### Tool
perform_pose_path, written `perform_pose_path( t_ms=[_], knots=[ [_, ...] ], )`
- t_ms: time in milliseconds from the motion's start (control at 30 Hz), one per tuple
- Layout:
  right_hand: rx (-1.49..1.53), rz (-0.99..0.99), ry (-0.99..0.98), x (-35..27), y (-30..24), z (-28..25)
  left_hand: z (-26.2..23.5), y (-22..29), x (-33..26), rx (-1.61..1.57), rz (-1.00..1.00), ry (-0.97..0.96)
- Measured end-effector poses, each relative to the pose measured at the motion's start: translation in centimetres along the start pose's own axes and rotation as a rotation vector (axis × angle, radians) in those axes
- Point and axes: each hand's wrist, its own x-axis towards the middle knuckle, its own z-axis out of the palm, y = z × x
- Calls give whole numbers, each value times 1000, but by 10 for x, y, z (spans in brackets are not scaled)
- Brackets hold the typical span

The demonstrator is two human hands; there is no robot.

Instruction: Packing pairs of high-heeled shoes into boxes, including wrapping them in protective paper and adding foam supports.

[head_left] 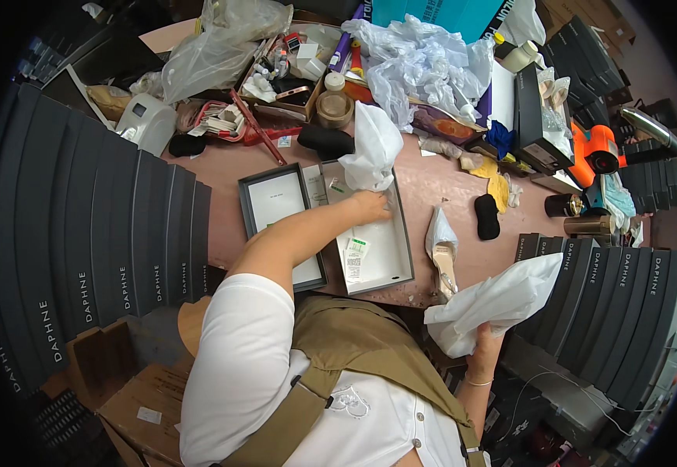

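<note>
Along the front edge of the tabletop (pixel 424 183), an open shoebox (pixel 387 249) beside its lid (pixel 270 201) holds paper slips (pixel 356 257); at its far half the left hand (pixel 371 205) touches a white tissue bundle (pixel 373 144), grip unclear. Well apart, the right hand (pixel 488 342) clamps white paper (pixel 502 300) near a pale shoe (pixel 440 237).

Bright middle, black rounded corners.
The table (pixel 467 251) has a soft sheen; sleeve (pixel 237 327) and paper (pixel 502 300) look brightest; left boxes (pixel 97 226) and right boxes (pixel 607 303) bend; near left sinks into shadow.
</note>
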Motion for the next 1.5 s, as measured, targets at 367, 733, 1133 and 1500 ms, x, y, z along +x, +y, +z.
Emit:
perform_pose_path(
  t_ms=[367, 733, 1133, 1500],
  knots=[
    [-145, 240, -419, -1, -48, -14, -40, 2, -6, -291, -201, 207],
    [-1363, -16, -902, 150, 106, 171, -92, -9, -4, -147, -240, 325],
    [-1483, -390, -734, 95, 147, 155, -50, 29, -36, 4, -179, 253],
    [-1372, -747, -426, 79, 153, 131, -108, 32, -103, -887, -333, 738]
  ],
)
